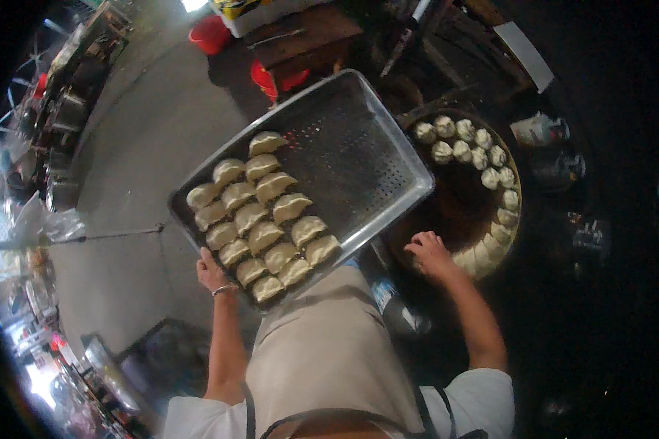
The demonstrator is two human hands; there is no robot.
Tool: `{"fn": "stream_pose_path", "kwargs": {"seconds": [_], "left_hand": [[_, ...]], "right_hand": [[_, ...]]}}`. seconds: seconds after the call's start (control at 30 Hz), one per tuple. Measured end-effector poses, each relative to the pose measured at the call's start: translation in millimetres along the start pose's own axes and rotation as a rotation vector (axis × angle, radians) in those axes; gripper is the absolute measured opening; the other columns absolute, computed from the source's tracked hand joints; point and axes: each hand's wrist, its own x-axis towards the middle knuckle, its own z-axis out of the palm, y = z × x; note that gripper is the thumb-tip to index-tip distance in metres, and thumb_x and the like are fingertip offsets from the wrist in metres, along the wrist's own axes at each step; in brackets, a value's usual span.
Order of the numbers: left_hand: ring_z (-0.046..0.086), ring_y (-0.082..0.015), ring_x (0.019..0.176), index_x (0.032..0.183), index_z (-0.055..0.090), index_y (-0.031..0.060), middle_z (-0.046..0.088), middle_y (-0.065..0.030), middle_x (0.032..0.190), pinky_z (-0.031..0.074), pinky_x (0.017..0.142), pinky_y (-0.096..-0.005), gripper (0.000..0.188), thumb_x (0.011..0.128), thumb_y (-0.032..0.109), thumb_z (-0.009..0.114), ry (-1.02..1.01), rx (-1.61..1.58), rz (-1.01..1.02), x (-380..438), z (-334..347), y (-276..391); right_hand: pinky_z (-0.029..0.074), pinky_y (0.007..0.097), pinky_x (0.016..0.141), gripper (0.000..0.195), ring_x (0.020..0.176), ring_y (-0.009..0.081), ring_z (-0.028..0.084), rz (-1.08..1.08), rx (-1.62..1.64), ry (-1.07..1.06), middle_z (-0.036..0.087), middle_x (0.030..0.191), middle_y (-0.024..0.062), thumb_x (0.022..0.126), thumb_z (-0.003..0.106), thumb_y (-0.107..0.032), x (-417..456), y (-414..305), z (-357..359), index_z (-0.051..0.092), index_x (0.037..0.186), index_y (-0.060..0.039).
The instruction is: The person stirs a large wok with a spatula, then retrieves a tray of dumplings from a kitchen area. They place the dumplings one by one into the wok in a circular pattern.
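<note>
My left hand (211, 271) grips the left edge of a perforated metal tray (357, 126), which is held tilted in front of my apron. Rows of crescent-shaped dumplings (264, 236) fill the tray's left half, while its right half shows bare metal. Over the near part of a large round dark pan (453, 192), my right hand (431, 257) has its fingers bent and apart, with nothing visible in them. Round pleated buns (464, 130) follow the pan's far and right rim. Crescent dumplings (491, 247) overlap along its near right rim, close to my right wrist.
Beyond the tray stands a wooden table (307, 38), with a red bucket (210, 34) beside it and a red basin (261, 77) below. Metal pots (63, 189) line the left side. A bottle (398, 310) is right of my apron (329, 351). The far right is dark.
</note>
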Motion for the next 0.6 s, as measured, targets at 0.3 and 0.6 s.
{"fn": "stream_pose_path", "kwargs": {"seconds": [0.3,0.6], "left_hand": [[0.036,-0.0072,0.058,0.062,0.036,0.0095,0.038,0.0053,0.062,0.034,0.048,-0.0252,0.040,0.082,0.023,0.067,0.036,0.215,0.126,10.5,-0.3,-0.4],[0.040,-0.0061,0.056,0.064,0.042,0.0083,0.046,0.0034,0.063,0.037,0.048,-0.0239,0.032,0.083,0.019,0.066,-0.038,-0.214,-0.003,-8.4,15.4,17.9]], "right_hand": [[0.039,0.0387,0.092,0.042,0.107,0.0313,0.048,-0.345,0.492,0.749,0.053,0.110,0.0125,0.068,0.065,-0.002,262.1,-158.1,-67.6,0.056,0.108,-0.0085],[0.042,0.0370,0.088,0.032,0.103,0.0289,0.047,-0.408,0.304,0.526,0.044,0.113,0.0082,0.072,0.056,0.003,342.3,-181.2,-59.7,0.058,0.099,-0.0134]]}}
